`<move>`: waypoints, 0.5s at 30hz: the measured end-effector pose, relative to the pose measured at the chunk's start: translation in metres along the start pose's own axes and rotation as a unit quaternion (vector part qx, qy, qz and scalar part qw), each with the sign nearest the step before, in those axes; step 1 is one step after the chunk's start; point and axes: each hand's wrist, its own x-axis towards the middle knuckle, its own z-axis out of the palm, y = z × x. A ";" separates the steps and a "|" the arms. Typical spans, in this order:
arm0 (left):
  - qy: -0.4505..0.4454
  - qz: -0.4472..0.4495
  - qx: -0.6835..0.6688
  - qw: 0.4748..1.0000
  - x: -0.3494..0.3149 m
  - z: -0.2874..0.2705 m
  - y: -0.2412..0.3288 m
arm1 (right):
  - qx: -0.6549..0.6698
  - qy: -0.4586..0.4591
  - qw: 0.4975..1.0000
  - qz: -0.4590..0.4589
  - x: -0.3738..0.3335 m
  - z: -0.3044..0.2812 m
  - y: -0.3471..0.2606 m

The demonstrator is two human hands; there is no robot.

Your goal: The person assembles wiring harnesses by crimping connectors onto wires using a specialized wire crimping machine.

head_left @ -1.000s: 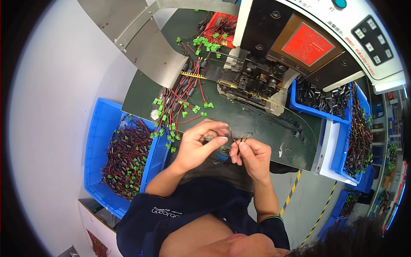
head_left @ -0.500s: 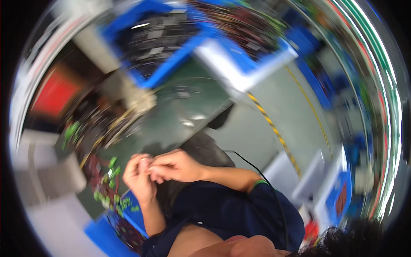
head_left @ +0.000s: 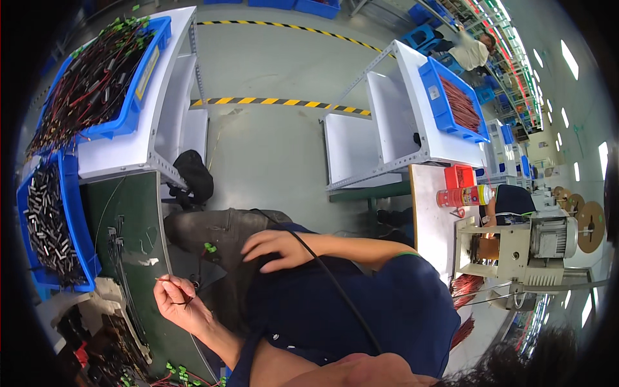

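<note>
My left hand (head_left: 179,304) is closed, with a thin dark reddish wire (head_left: 187,301) pinched in its fingers, over the edge of the green table (head_left: 138,193). My right hand (head_left: 278,250) hangs above my lap with its fingers stretched apart and nothing in them. Between the two hands, a small green connector (head_left: 209,247) shows against my dark trousers; whether it belongs to the held wire I cannot tell. Beyond my left hand, several black leads (head_left: 117,248) lie on the green table.
A blue bin of short black tubes (head_left: 48,226) and a blue bin of wire harnesses (head_left: 97,77) stand on the left. At right are a white rack (head_left: 412,109) bearing a bin of red wires (head_left: 459,103), a bottle (head_left: 461,196) and a machine (head_left: 516,248). Other people are farther off.
My view has swung to the right. The two hands, together before, are now apart: the right one has drawn back over my lap with its fingers spread.
</note>
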 end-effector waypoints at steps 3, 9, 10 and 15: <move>-0.030 -0.027 -0.013 0.999 0.002 0.006 -0.008 | -0.119 0.024 0.968 0.220 -0.079 -0.037 0.010; -0.105 -0.057 0.007 0.993 -0.002 0.014 -0.009 | -0.197 0.117 0.920 0.319 -0.118 -0.039 0.018; -0.113 -0.048 0.006 0.992 -0.003 0.014 -0.006 | -0.204 0.125 0.932 0.272 -0.106 -0.034 0.022; -0.027 0.010 0.010 1.000 -0.019 0.022 0.005 | -0.191 -0.056 0.976 0.092 -0.033 -0.006 0.016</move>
